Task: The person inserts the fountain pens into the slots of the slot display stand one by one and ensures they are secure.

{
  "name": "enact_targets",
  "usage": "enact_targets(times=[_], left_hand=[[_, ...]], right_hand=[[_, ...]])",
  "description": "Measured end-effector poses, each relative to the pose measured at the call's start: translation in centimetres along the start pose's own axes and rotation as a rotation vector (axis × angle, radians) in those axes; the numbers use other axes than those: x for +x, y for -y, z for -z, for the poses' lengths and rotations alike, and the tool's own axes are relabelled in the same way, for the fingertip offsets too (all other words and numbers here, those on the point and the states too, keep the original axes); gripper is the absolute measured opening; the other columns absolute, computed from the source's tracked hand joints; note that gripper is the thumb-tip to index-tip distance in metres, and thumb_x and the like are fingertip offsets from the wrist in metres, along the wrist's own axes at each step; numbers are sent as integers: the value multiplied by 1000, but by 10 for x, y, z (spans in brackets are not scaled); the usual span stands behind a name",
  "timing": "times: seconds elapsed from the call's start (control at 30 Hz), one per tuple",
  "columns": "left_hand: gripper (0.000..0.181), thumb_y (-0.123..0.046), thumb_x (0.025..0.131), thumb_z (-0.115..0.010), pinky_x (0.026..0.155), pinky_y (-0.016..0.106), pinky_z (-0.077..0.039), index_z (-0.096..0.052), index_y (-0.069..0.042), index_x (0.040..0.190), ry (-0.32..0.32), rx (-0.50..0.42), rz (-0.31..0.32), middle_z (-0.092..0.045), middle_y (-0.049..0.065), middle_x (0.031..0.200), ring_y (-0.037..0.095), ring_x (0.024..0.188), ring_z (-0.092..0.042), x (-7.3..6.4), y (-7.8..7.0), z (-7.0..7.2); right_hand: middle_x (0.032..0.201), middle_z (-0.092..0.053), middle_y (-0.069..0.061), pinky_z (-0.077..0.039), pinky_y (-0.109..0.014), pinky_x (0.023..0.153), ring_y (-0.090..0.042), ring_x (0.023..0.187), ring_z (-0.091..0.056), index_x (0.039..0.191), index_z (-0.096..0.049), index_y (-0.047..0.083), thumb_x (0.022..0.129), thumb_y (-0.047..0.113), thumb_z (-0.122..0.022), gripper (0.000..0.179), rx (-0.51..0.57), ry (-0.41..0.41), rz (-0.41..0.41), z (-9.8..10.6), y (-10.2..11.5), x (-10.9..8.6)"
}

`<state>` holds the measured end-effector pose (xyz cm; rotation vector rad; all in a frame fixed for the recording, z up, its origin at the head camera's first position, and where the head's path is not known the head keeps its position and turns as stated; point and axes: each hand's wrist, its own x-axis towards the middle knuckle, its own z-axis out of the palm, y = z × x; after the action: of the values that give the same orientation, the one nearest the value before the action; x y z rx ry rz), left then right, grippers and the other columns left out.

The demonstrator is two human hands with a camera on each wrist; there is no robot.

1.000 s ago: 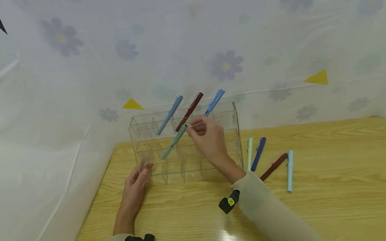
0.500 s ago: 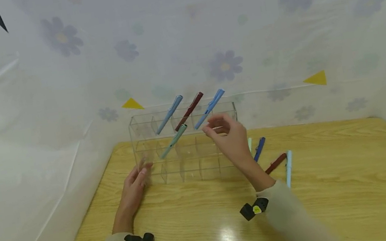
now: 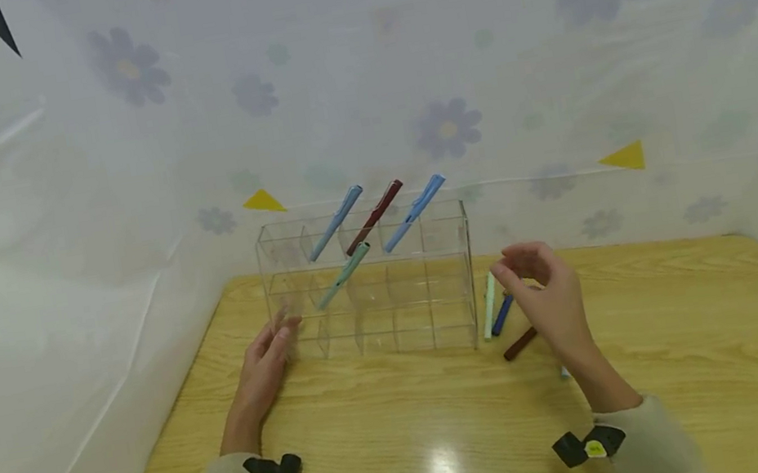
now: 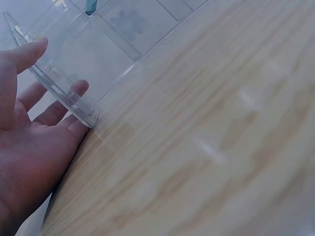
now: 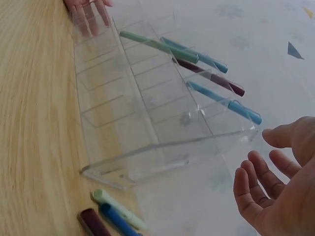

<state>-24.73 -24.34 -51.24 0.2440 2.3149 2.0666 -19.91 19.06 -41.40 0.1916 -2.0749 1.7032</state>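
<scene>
A clear acrylic pen stand with tiered compartments stands on the table. My left hand holds its left end; in the left wrist view the thumb lies on one side of the edge, with fingers behind the clear plastic. A grey-blue pen, a dark red pen and a light blue pen lean in the top tier. One tier lower leans a green pen. Beyond the stand's right end, my right hand hovers over loose pens, fingers bent loosely around nothing.
On the wooden table, right of the stand, lie a pale green pen, a dark blue pen and another dark red pen. A pale blue pen is mostly hidden by my right hand. A flowered sheet hangs behind.
My right hand has let go of the green pen, left it leaning in the stand and moved right to the loose pens. My left hand has stayed at the stand's left end.
</scene>
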Motion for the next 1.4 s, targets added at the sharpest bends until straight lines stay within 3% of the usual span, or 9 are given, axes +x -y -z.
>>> enact_targets(times=[0.17, 0.3, 0.53, 0.67, 0.83, 1.17, 1.4], left_hand=[[57, -36, 112, -44, 107, 34, -30, -39, -2, 157, -12, -3, 9, -44, 16, 157, 27, 149, -29, -1, -2, 0], [59, -36, 111, -45, 104, 31, -31, -36, -1, 158, -9, -14, 14, -44, 17, 157, 26, 148, -30, -1, -2, -1], [59, -41, 110, -47, 100, 35, -31, -43, 0, 153, -17, 5, 26, -45, 13, 158, 24, 143, -32, 0, -2, -2], [59, -40, 111, -46, 108, 42, -29, -44, 1, 152, -8, 19, 20, -41, 14, 160, 24, 148, -29, 0, -4, -3], [58, -39, 111, -44, 106, 38, -30, -42, -1, 154, -10, 21, 26, -40, 16, 161, 24, 149, -28, -1, -5, -2], [56, -40, 111, -45, 113, 49, -24, -46, -2, 152, -13, 28, 40, -36, 8, 164, 24, 150, -23, -1, -7, -1], [55, -38, 111, -44, 105, 26, -31, -44, -3, 154, -17, 32, 34, -43, 13, 159, 22, 149, -26, -1, -6, -1]], right_hand=[[113, -69, -12, -56, -24, 73, -14, 97, -67, 123, -64, 1, 100, 17, -70, 29, -38, 7, -40, 22, -13, -7], [115, -68, -10, -56, -22, 74, -13, 99, -65, 125, -64, 3, 101, 22, -69, 31, -90, -12, -78, 37, -21, -13], [117, -66, -9, -52, -18, 77, -12, 102, -63, 129, -62, 4, 102, 25, -68, 35, -182, -27, -133, 59, -36, -22], [114, -66, -10, -51, -16, 78, -12, 98, -62, 128, -62, 3, 101, 24, -69, 34, -230, -49, -159, 66, -49, -25], [117, -65, -16, -50, -14, 74, -8, 93, -61, 130, -61, 2, 99, 24, -71, 39, -283, -60, -216, 73, -67, -24], [132, -56, -27, -50, -16, 70, -44, 116, -60, 142, -51, -1, 100, 30, -69, 54, -364, 24, -363, 82, -90, -24], [128, -60, -28, -54, -34, 76, -44, 113, -64, 137, -55, -2, 98, 28, -72, 52, -440, 57, -387, 83, -94, -23]])
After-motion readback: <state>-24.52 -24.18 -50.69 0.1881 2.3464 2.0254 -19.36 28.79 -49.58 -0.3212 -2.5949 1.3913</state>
